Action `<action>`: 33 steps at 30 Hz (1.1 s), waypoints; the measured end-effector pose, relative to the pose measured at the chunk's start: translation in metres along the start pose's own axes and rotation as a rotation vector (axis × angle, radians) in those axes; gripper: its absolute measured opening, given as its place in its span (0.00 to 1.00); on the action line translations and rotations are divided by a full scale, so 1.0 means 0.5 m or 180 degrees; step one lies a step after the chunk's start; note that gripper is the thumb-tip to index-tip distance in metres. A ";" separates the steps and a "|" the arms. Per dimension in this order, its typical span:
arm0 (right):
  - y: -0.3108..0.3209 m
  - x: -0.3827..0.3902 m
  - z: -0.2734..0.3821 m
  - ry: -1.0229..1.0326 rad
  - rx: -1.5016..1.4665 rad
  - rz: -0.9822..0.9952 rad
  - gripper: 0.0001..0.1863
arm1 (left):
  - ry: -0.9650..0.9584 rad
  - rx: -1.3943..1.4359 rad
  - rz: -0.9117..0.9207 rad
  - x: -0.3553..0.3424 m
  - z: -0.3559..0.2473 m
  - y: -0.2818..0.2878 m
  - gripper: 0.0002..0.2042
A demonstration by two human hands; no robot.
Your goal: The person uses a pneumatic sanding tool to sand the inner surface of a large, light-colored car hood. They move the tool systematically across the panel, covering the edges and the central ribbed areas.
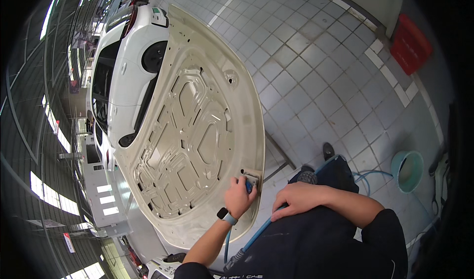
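A cream car bonnet lies with its ribbed inner side up, across the middle of the view. At its near right corner my left hand, a smartwatch on the wrist, is closed around a small blue tool. The tool is against the panel beside a grey patch near the edge; the fingers hide much of it, so its exact kind cannot be told. In front of my body my right hand is closed on a thick blue hose. A thinner stretch of hose shows below my left wrist.
Beyond the bonnet stands a white car. A metal stand leg shows under the bonnet's right edge. To the right, a teal bucket sits on the tiled floor, with blue hose nearby. A red board stands by the wall.
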State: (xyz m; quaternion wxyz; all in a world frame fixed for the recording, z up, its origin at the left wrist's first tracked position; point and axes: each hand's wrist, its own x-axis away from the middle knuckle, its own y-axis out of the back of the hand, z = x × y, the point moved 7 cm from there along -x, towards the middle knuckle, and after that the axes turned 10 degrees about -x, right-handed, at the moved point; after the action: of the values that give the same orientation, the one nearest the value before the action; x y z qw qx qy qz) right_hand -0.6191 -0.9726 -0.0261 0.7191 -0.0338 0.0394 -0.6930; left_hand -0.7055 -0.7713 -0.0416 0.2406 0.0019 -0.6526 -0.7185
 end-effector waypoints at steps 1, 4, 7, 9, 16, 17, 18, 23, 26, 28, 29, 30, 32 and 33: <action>0.000 -0.005 0.000 0.0008 -0.0014 -0.0015 0.24 | -0.0041 0.0062 -0.0230 -0.015 -0.007 0.013 0.23; -0.002 -0.011 -0.002 -0.0012 -0.0047 -0.0048 0.24 | -0.0010 0.0035 -0.0194 -0.097 -0.016 0.040 0.24; -0.008 -0.010 -0.009 -0.0128 0.0077 -0.0055 0.23 | -0.0284 -0.0284 -0.0373 -0.195 -0.057 0.075 0.23; -0.018 -0.007 -0.008 -0.0173 0.0132 -0.0203 0.24 | -0.0412 -0.0341 -0.0649 -0.276 -0.087 0.105 0.23; -0.069 0.017 0.014 -0.0563 0.0154 -0.0909 0.38 | -0.0671 -0.0369 -0.0646 -0.446 -0.116 0.193 0.25; -0.076 0.017 0.017 -0.0645 0.0207 -0.0953 0.41 | -0.0789 -0.0408 -0.0609 -0.438 -0.116 0.195 0.25; -0.083 0.014 0.019 -0.0722 0.0263 -0.0983 0.44 | -0.0996 -0.0542 -0.0552 -0.423 -0.119 0.191 0.25; -0.103 -0.043 0.018 -0.0511 0.0339 -0.1960 0.55 | -0.2204 -0.1252 -0.0277 -0.266 -0.101 0.117 0.17; -0.114 -0.094 -0.019 -0.0587 0.0273 -0.2145 0.59 | -0.2908 -0.1779 -0.0154 -0.160 -0.082 0.075 0.11; -0.120 -0.131 -0.029 -0.0426 0.0359 -0.2243 0.61 | -0.3189 -0.1733 0.0030 -0.100 -0.072 0.056 0.12; -0.122 -0.148 -0.038 -0.0463 0.0322 -0.2193 0.63 | -0.3260 -0.1783 -0.0047 -0.078 -0.069 0.053 0.11; -0.122 -0.158 -0.042 -0.0428 0.0302 -0.2200 0.63 | -0.3386 -0.1967 0.0126 -0.067 -0.066 0.042 0.11; -0.118 -0.173 -0.055 -0.0550 0.0199 -0.2192 0.64 | -0.3377 -0.1965 0.0013 -0.074 -0.070 0.050 0.12; -0.110 -0.175 -0.057 -0.0585 0.0330 -0.2199 0.66 | -0.3416 -0.1942 0.0057 -0.087 -0.074 0.054 0.12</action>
State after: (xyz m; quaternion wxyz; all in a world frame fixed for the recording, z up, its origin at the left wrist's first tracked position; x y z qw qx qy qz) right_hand -0.6800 -0.8872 -0.0479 0.4437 -0.0708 -0.0743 -0.8903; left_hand -0.6460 -0.7917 -0.0355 -0.1256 -0.4343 -0.4478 -0.7715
